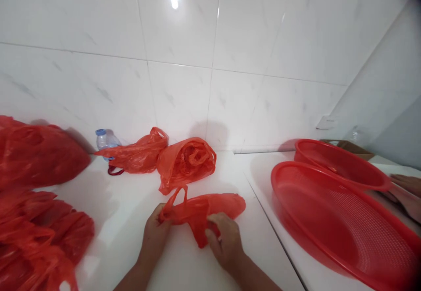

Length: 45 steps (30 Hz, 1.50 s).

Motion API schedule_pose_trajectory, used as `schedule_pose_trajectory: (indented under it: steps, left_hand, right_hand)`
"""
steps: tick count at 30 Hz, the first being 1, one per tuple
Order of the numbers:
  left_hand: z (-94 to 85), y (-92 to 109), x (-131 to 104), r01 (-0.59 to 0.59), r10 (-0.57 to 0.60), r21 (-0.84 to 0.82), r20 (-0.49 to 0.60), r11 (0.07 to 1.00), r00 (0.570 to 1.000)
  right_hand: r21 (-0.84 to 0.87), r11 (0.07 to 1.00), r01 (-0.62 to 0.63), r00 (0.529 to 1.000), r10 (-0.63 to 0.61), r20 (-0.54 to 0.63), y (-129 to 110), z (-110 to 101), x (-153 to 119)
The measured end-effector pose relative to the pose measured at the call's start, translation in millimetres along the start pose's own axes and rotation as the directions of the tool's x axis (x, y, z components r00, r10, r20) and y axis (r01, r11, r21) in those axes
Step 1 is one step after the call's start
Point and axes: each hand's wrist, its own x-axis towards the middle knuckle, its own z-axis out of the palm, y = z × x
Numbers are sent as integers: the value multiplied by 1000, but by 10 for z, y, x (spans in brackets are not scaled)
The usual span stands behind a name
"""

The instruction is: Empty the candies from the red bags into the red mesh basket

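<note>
Bare forearms (136,275) reach in from the bottom edge over a white desk (112,229), with a thin red plastic carrier bag (197,207) lying between and just beyond the two hands. Its left, handle end is pinched in the closed fingers of the left hand (157,227), one handle loop standing up beside them. Toward the other end, the right hand (225,238) rests on the bag's near side, fingers curled and narrow; whether they grip the plastic, I cannot tell. The rounded far end pokes out past that hand. Just behind lies a rolled red bag (187,159), touching a crumpled red bag (141,153) in front of a blue-capped bottle (101,138). Two bulging red bags (39,155) crowd the left side. To the right, a perforated red plastic basket (315,216) stands before a second red basket (348,164), near another person's hand (408,183).
</note>
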Motion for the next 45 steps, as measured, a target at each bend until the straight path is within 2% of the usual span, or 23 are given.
schedule_pose_trajectory:
  steps: [3, 6, 10, 13, 16, 19, 21, 22, 24, 26, 27, 28, 29, 31, 32, 33, 34, 35, 36, 37, 38, 40, 45]
  left_hand:
    - [4, 20, 5, -21, 21, -2, 11, 1000, 1000]
    - [7, 4, 16, -37, 37, -24, -21, 999, 999]
    - [-29, -88, 59, -20, 10, -94, -108, 995, 994]
    - [-59, -165, 98, -35, 0, -172, -199, 984, 980]
    - [-53, -199, 111, -53, 0, -233, -220, 971, 976]
    - [-25, -187, 96, -68, 5, -277, -223, 958, 975]
    - [-12, -169, 84, -76, 12, -285, -219, 955, 976]
    - [-10, -162, 81, -81, 18, -284, -218, 955, 976]
    - [-14, -153, 78, -89, 27, -276, -218, 957, 975]
    - [-24, -149, 81, -87, 29, -267, -214, 960, 976]
    - [-28, -147, 82, -82, 27, -263, -205, 961, 978]
    - [-32, -145, 83, -75, 24, -259, -194, 963, 981]
    - [-34, -142, 83, -68, 21, -257, -181, 964, 983]
    - [-34, -133, 82, -55, 16, -257, -151, 965, 988]
    - [-33, -129, 80, -49, 13, -261, -136, 964, 991]
    - [-31, -125, 78, -43, 10, -265, -123, 963, 992]
    - [-29, -122, 76, -38, 8, -270, -112, 962, 994]
    - [-28, -121, 74, -35, 6, -275, -103, 961, 995]
    - [-27, -121, 73, -33, 6, -278, -98, 960, 995]
    - [-26, -123, 72, -32, 5, -280, -94, 959, 996]
    - [-26, -126, 73, -32, 6, -281, -92, 959, 996]
    - [-24, -132, 76, -32, 7, -278, -90, 960, 996]
    - [-12, -121, 79, -34, 16, -253, -71, 967, 997]
  right_hand:
    - [-122, 992, -27, 996, 38, 86, 69, 136, -36]
    - [-207, 960, -188, 970, 214, 111, 249, 192, -33]
    - [16, 919, -394, 917, 392, 74, 476, 91, 17]
    - [212, 826, -522, 850, 525, 47, 577, -75, 60]
    - [391, 682, -618, 758, 648, 69, 632, -247, 96]
    - [572, 459, -680, 613, 784, 100, 660, -408, 131]
    - [722, 264, -640, 514, 846, 146, 657, -522, 172]
    - [790, 167, -591, 481, 858, 179, 647, -585, 201]
    - [870, 22, -492, 464, 852, 241, 605, -718, 278]
    - [881, -5, -472, 487, 832, 266, 535, -851, 365]
    - [869, 42, -492, 500, 831, 243, 488, -911, 402]
    - [840, 138, -525, 511, 840, 181, 431, -964, 431]
    - [777, 279, -565, 521, 850, 73, 362, -1006, 447]
    - [515, 595, -618, 559, 792, -244, 186, -1049, 431]
    - [354, 712, -607, 596, 702, -391, 81, -1042, 398]
    - [217, 792, -570, 645, 595, -479, -31, -1014, 353]
    - [124, 850, -512, 710, 500, -495, -143, -962, 299]
    - [82, 896, -436, 792, 425, -438, -247, -888, 241]
    - [67, 932, -356, 879, 358, -313, -334, -795, 186]
    - [67, 957, -281, 945, 288, -157, -393, -686, 139]
    - [66, 973, -221, 975, 222, -10, -420, -569, 105]
    - [10, 988, -151, 978, 148, 148, -360, -334, 85]
    - [-265, 946, -184, 974, 212, 80, 173, 52, 246]
